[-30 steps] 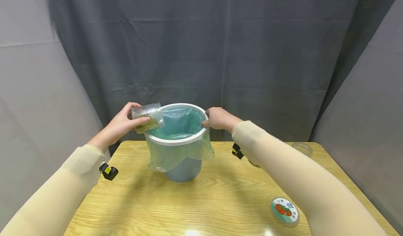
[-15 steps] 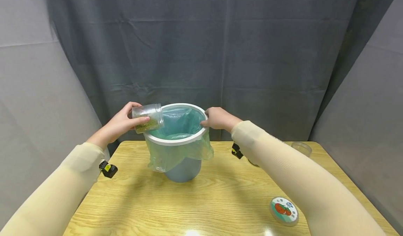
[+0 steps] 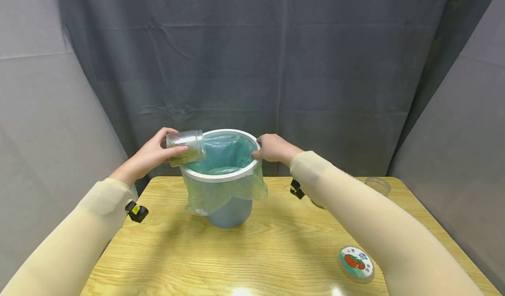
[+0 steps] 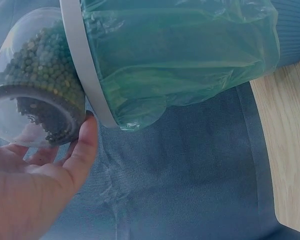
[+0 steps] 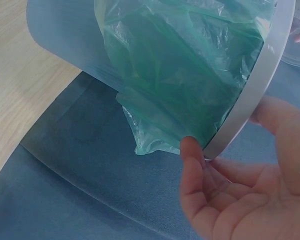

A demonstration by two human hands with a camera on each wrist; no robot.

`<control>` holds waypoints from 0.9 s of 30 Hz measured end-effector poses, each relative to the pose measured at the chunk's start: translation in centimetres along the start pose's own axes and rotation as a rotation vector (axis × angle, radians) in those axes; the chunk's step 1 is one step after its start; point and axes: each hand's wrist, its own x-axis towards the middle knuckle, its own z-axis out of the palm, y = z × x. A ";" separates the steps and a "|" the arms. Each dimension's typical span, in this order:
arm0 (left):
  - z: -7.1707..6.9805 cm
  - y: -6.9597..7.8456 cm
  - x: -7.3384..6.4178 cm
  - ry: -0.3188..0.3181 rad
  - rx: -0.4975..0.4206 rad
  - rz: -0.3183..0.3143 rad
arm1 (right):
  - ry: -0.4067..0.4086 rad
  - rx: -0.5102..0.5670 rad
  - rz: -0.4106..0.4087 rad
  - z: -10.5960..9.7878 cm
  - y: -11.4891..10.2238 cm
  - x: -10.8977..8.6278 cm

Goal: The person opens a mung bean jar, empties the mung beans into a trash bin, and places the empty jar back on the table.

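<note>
My left hand [image 3: 147, 156] holds a clear plastic jar [image 3: 184, 140] on its side, its mouth over the left of the bin's white rim [image 3: 221, 178]. Small round green beans [image 4: 40, 62], like mung beans, lie along the jar's lower side. A thin green bag [image 3: 226, 193] lines the blue-grey bin [image 3: 232, 215] and hangs over its outside. At the right of the rim, my right hand [image 3: 276, 148] grips the ring, with fingers against the bag's folded edge [image 5: 160, 135]. The bin stands tilted toward me; its bottom inside is hidden by the bag.
On the wooden table [image 3: 236, 261], a round lid [image 3: 356, 264] with a tomato picture lies at front right. Beyond my right sleeve [image 3: 363, 212] stands another clear container [image 3: 378, 185], and a dark rim shows partly under the sleeve. A grey curtain [image 3: 252, 68] hangs behind.
</note>
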 end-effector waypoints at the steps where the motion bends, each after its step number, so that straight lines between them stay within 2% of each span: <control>1: 0.0 0.0 0.0 0.000 0.000 0.002 | -0.001 0.004 0.002 0.0 0.0 0.0; 27: 0.3 0.5 0.0 0.002 0.006 0.004 | 0.011 0.003 0.003 0.0 -0.1 -0.2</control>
